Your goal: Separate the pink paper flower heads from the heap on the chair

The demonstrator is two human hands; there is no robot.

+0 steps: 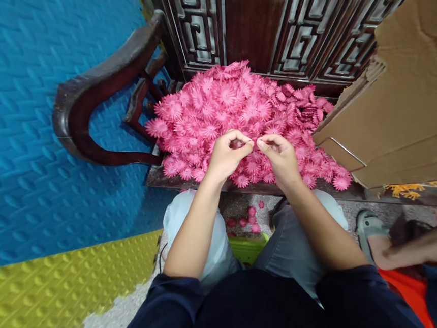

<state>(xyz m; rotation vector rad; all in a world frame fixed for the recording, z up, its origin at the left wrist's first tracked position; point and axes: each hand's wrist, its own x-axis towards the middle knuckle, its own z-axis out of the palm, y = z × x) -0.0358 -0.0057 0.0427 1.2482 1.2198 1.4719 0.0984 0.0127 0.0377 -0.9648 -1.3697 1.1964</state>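
A big heap of pink artificial flowers [238, 109] covers the seat of a dark carved wooden bench [186, 180]. My left hand [227, 154] and my right hand [278, 156] meet over the front of the heap, fingertips pinched together. A small pink flower piece [238, 144] shows between the fingers of my left hand. What my right hand pinches is too small to make out. Both forearms reach forward from my lap.
A cardboard box [411, 99] stands at the right on the bench, with orange flowers [403, 190] beside it. A few pink flowers [246, 221] lie on the floor above a green container [247, 248]. Another person's arm [413, 250] and sandalled foot [368, 225] are at right. Blue foam mat [37, 92] covers the left.
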